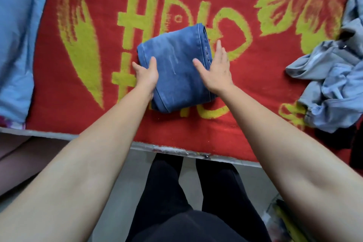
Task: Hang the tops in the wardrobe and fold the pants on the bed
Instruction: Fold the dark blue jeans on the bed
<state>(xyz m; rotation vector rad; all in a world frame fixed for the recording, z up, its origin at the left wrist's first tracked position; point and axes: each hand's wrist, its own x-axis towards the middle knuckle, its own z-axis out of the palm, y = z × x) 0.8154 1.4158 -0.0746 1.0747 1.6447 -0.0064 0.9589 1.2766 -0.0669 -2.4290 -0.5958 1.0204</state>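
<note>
Folded jeans (176, 72): blue denim, matt, faded pale streaks, stitched seams. Blanket (255, 88) on bed: red and yellow-green woven pile, fuzzy, coarse, matt. Pillow (17, 45): light blue smooth cotton-like cloth, matt. Heap of clothes (332, 86): grey-blue thin soft fabric, crumpled, matt. Bed edge (59, 133): grey, hard, slightly glossy, chipped paint. Floor (121, 192): grey, smooth, matt.

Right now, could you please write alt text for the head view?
Two bare hands, left hand and right hand, press a folded pair of blue jeans on a red-and-yellow blanket. Crumpled grey-blue clothes lie at right.
</note>
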